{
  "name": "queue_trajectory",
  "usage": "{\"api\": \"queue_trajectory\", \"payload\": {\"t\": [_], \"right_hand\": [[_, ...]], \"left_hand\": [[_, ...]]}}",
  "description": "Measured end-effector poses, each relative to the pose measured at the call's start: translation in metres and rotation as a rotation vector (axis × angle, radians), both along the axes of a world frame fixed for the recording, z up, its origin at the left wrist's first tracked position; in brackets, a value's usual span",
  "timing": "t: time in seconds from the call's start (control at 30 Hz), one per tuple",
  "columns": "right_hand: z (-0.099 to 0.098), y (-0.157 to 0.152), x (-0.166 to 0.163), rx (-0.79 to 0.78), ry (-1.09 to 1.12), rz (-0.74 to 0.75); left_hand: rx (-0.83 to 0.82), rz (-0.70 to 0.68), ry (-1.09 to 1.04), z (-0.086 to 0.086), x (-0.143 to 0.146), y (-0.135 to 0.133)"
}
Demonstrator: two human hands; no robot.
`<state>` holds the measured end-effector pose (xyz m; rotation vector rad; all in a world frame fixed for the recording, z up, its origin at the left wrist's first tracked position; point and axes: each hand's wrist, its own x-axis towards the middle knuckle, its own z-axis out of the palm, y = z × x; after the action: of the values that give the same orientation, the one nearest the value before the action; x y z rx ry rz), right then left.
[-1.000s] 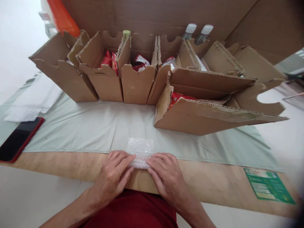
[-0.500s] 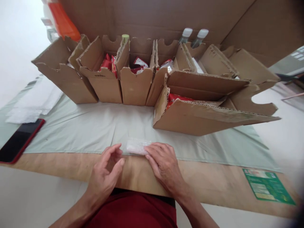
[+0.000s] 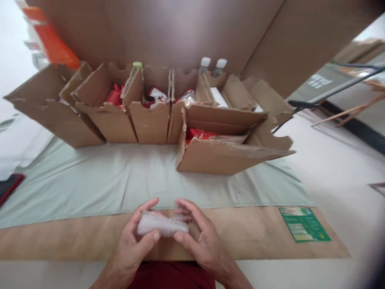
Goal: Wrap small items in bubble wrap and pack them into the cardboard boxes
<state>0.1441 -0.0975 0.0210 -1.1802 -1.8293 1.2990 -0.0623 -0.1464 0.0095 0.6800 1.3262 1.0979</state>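
A small roll of bubble wrap (image 3: 162, 224) is held up over the bare front strip of the table. Whether anything lies inside the wrap I cannot tell. My left hand (image 3: 132, 237) grips its left end, thumb in front and fingers behind. At the other end, my right hand (image 3: 203, 235) has its thumb against the wrap, with its fingers curved behind and smeared by motion. Past the hands lies the pale green cloth (image 3: 135, 180) that covers much of the table.
Several upright cardboard bins (image 3: 150, 124) line the back, holding red packets. A wider cardboard bin (image 3: 222, 158) sits in front at right. White sheets (image 3: 24, 144) and a phone (image 3: 10, 186) lie left; a green printed card (image 3: 303, 224) lies right. Two white-capped bottles (image 3: 212, 66) stand behind.
The bubble wrap has come off the cloth, up and nearer to me. My left hand, empty before, has closed on it. The view has swung to the right.
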Motion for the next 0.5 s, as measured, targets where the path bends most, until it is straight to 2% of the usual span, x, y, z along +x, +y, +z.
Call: {"api": "queue_trajectory", "payload": {"t": [0.07,0.13,0.2,0.27,0.37,0.43,0.5], "right_hand": [[0.001,0.002,0.008,-0.179,0.096,0.036],[0.004,0.005,0.017,-0.199,0.117,0.022],[0.012,0.011,0.031,-0.141,0.086,-0.023],[0.027,0.019,0.051,-0.079,0.032,-0.041],[0.061,0.03,0.09,0.084,-0.086,-0.043],[0.087,0.038,0.118,0.289,-0.182,-0.103],[0.114,0.048,0.144,0.519,-0.292,-0.22]], "left_hand": [[0.028,-0.028,0.043,-0.002,0.006,0.0],[0.135,-0.095,0.155,0.001,0.008,0.006],[0.386,-0.166,0.401,0.013,0.005,0.022],[0.708,-0.174,0.724,0.036,0.002,0.049],[1.051,-0.113,1.064,0.078,0.006,0.099],[1.137,-0.129,1.147,0.097,0.017,0.127],[1.164,-0.192,1.153,0.103,0.029,0.144]]}}
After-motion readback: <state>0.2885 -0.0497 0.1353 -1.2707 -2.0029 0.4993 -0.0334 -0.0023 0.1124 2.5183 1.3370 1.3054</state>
